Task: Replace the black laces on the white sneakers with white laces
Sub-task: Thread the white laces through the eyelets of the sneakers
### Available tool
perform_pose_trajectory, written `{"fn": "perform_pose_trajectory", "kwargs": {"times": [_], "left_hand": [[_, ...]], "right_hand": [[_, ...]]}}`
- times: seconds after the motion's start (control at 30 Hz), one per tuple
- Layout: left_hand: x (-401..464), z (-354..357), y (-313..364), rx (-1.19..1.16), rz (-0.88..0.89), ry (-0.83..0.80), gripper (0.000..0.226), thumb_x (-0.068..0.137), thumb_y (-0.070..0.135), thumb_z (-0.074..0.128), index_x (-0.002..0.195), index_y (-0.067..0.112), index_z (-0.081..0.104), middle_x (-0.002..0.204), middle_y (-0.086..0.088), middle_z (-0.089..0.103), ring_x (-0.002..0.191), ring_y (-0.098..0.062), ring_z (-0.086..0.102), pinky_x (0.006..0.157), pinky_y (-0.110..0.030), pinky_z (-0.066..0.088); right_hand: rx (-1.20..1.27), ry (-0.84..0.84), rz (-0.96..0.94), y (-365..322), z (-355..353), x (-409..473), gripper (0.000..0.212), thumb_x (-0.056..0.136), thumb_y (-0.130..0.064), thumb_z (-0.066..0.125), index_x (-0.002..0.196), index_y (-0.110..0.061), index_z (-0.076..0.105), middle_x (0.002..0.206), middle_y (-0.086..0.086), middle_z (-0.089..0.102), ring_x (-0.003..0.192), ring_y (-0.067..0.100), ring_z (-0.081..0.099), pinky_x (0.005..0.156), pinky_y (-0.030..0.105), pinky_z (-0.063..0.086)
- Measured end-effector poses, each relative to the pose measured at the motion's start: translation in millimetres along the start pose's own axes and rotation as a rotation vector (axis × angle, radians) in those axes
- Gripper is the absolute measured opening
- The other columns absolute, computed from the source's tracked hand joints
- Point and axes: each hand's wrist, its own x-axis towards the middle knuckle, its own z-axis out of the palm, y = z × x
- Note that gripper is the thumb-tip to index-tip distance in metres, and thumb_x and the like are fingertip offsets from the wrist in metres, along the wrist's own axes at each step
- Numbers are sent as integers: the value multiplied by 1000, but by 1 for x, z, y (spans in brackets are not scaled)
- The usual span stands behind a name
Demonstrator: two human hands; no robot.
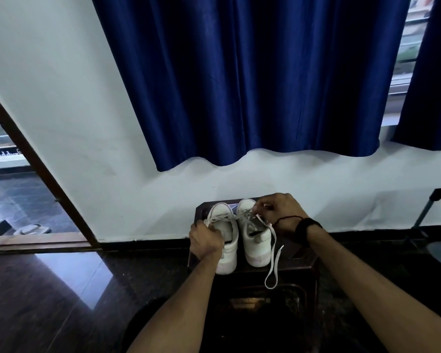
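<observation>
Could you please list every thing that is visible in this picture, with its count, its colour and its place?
white low-top sneakers: two, white, side by side on the stool, toes toward the wall
flat white lace: one, white, runs across both sneakers' tops; loose loop hangs over the stool's front at right
dark wooden stool: one, dark brown, against the wall
long blue curtain: two panels, deep blue, over the window
wooden door frame: one, brown, far left
black wristband: one, black, right wrist
left hand: one, fingers gripping the lace at the left sneaker
right hand: one, fingers pinching the lace above the right sneaker
</observation>
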Motion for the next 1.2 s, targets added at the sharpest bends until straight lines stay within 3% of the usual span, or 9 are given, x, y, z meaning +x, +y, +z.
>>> {"fn": "perform_pose_trajectory", "kwargs": {"times": [0.17, 0.37, 0.47, 0.6, 0.73, 0.83, 0.9, 1.07, 1.2], "left_hand": [[-2, 4, 2, -35, -37, 39, 25, 92, 20, 54, 112, 7, 59, 118, -13, 50, 101, -41, 60, 79, -46, 47], [-4, 10, 1, -91, -99, 58, 27, 89, 18, 58, 114, 7, 56, 124, -13, 45, 101, -43, 58, 80, -46, 45], [-4, 11, 2, -92, -101, 63, 26, 89, 19, 57, 113, 7, 56, 122, -13, 46, 100, -42, 59, 77, -46, 46], [-3, 11, 0, -73, -67, 80, 24, 88, 20, 59, 108, 7, 57, 117, -12, 48, 94, -42, 61, 72, -46, 48], [-3, 12, -1, -47, -31, 86, 22, 89, 18, 58, 108, 8, 57, 115, -12, 49, 95, -41, 62, 73, -47, 48], [-2, 12, -3, -44, -19, 87, 21, 89, 17, 58, 108, 7, 57, 115, -12, 49, 95, -41, 61, 72, -48, 48], [-3, 13, -3, -35, -12, 88, 21, 89, 18, 58, 107, 8, 57, 115, -12, 49, 95, -41, 62, 70, -47, 48], [-1, 16, -5, -29, 11, 109, 20, 90, 19, 54, 108, 8, 56, 116, -12, 49, 96, -41, 61, 71, -46, 47], [0, 19, -7, -37, 16, 123, 20, 90, 20, 53, 106, 9, 57, 116, -11, 48, 96, -40, 60, 71, -47, 48]], "right_hand": [[154, -170, -14, 0, 6, -19, 14, 73, -34, 63, 61, -35, 71, 62, -10, 67, 63, 1, 61, 64, 27, 49], [240, -159, 65, 14, -4, -33, 21, 69, -36, 56, 58, -28, 72, 59, 3, 65, 54, 7, 55, 55, 22, 41], [310, -332, 11, 7, 1, -36, 19, 72, -28, 59, 60, -24, 73, 56, -2, 63, 52, 2, 54, 55, 21, 41], [-11, -601, -176, 0, 21, -37, 26, 84, -29, 64, 62, -16, 68, 59, 1, 61, 56, 4, 53, 66, 29, 48], [-207, -446, -186, -4, 25, -18, 35, 87, -42, 61, 76, -11, 70, 67, 2, 66, 67, 16, 61, 68, 31, 49], [-120, -208, -71, -7, 24, 6, 13, 79, -30, 68, 89, -23, 73, 87, -2, 73, 86, 18, 67, 78, 32, 54], [-171, -95, -37, -6, 31, 22, 28, 80, -22, 64, 107, -25, 70, 105, 0, 71, 100, 22, 64, 85, 33, 52], [-564, -238, -46, -4, 64, 53, 38, 90, -33, 52, 122, -14, 58, 125, 10, 56, 119, 29, 46, 95, 37, 41], [-688, -119, -31, -4, 74, 66, 39, 95, -42, 41, 114, -17, 64, 120, 7, 61, 116, 28, 45, 94, 41, 33]]}}
